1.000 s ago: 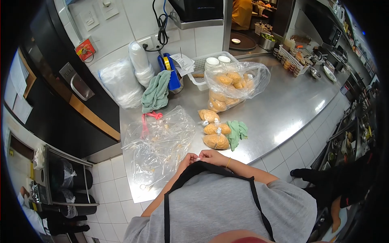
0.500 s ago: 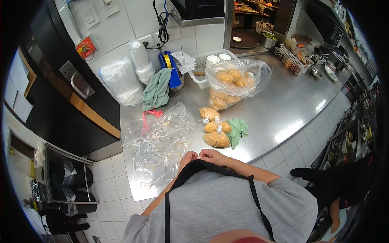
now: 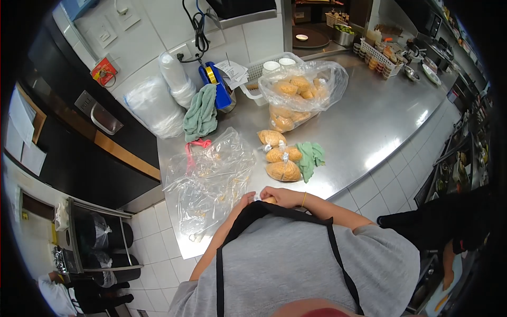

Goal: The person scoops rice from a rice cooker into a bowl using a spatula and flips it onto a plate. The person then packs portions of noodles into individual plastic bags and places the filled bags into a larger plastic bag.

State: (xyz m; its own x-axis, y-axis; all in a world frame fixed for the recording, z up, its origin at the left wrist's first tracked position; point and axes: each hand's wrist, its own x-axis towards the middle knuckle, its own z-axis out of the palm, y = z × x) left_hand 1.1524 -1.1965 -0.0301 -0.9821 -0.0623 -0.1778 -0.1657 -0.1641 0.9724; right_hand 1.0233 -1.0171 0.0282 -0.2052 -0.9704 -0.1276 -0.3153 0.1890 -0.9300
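Close to my chest, my right hand [image 3: 284, 196] is closed round a small bag of orange-yellow food [image 3: 270, 200], mostly hidden by the hand and my apron. My left hand [image 3: 245, 201] is closed at the bag's white twisted end, its fingers partly hidden. Just beyond, three filled small bags [image 3: 283, 170] lie in a row, with a green cloth [image 3: 310, 159] against their right side. Behind them stands a large clear bag [image 3: 301, 90] holding several more filled bags. A flattened clear plastic sheet [image 3: 211, 177] with a pink tie lies at the left.
Plastic bag stacks [image 3: 154, 108], another green cloth [image 3: 200, 112] and a blue tape dispenser [image 3: 217, 87] stand along the wall. A white basket [image 3: 253, 75] holds cups. Small containers fill a basket [image 3: 381, 59] farther right. One person [image 3: 443, 222] is at the right, another [image 3: 63, 296] lower left.
The small bag now shows between my hands, which have parted slightly. The camera view has shifted and turned a little. At the lower left, the other person shows more fully.
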